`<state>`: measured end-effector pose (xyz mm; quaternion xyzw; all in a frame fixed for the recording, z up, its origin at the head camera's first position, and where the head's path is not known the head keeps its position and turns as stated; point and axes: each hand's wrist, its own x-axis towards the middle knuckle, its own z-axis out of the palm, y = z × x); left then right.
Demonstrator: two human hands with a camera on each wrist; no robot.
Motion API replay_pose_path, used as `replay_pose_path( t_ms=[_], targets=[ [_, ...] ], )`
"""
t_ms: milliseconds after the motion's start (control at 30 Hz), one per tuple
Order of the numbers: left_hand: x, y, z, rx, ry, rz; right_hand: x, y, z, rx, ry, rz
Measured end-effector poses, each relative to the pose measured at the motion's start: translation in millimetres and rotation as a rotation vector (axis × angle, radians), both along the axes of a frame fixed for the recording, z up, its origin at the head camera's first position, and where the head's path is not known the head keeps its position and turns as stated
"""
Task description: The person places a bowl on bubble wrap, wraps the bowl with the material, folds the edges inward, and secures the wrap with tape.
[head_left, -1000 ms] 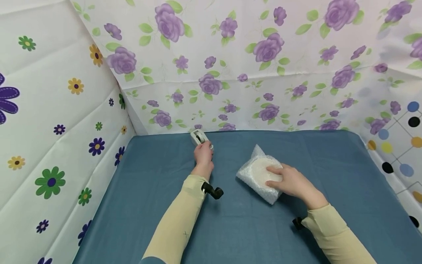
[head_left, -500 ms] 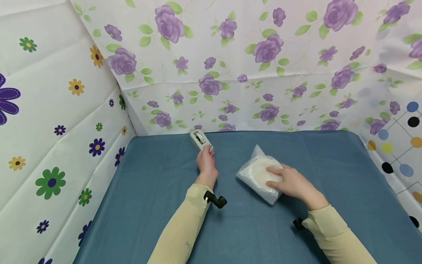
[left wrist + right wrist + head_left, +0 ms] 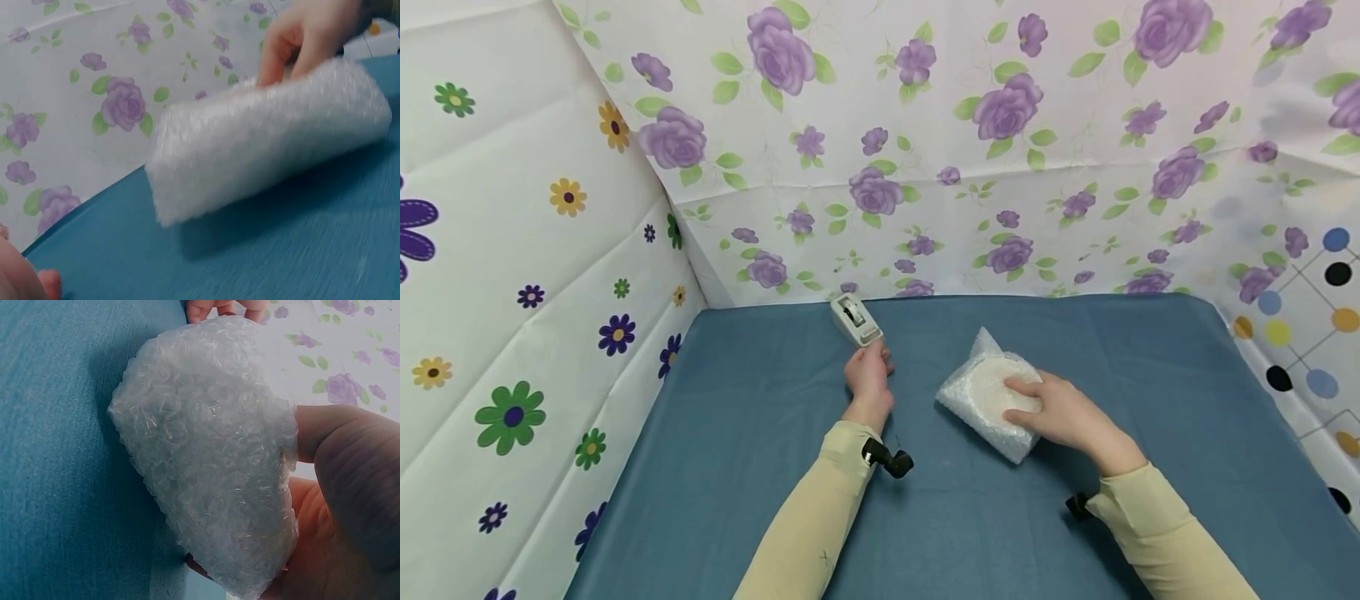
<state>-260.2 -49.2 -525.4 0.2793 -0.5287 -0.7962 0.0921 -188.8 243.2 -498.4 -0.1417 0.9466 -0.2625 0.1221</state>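
Observation:
My left hand is at the near end of a white tape dispenser, which lies by the table's back edge. Its fingers look curled and close together; I cannot tell whether they pinch a strip of tape. To the right, my right hand grips a bundle of clear bubble wrap with a round, pale thing showing through its top. In the right wrist view, the thumb presses one side of the wrap. The left wrist view has the bundle tilted above its shadow, the right hand over it.
A blue cloth covers the table. White sheets with purple roses stand behind it, with flowered and dotted sheets at the sides. A small black wrist camera sticks out from the left cuff, and another from the right.
My left hand has drawn back slightly towards me from the tape dispenser, so more of the dispenser shows. The dispenser, the right hand and the bubble-wrapped bundle have stayed in place.

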Motion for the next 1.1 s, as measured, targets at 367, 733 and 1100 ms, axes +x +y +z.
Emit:
replay_pose_path(
  t_ms=[367,733,1100],
  targets=[
    [-1.4,-16,-8.6,-0.257,-0.063,-0.13,0.9,-1,0.4,0.002,0.005,0.0],
    [-5.1,-33,-9.7,-0.416,-0.125,-0.27,1.7,-2,1.0,0.011,-0.024,-0.007],
    [-17.0,-51,-5.9,-0.477,-0.2,-0.426,1.5,-2,2.9,0.018,-0.02,-0.008]
  ],
)
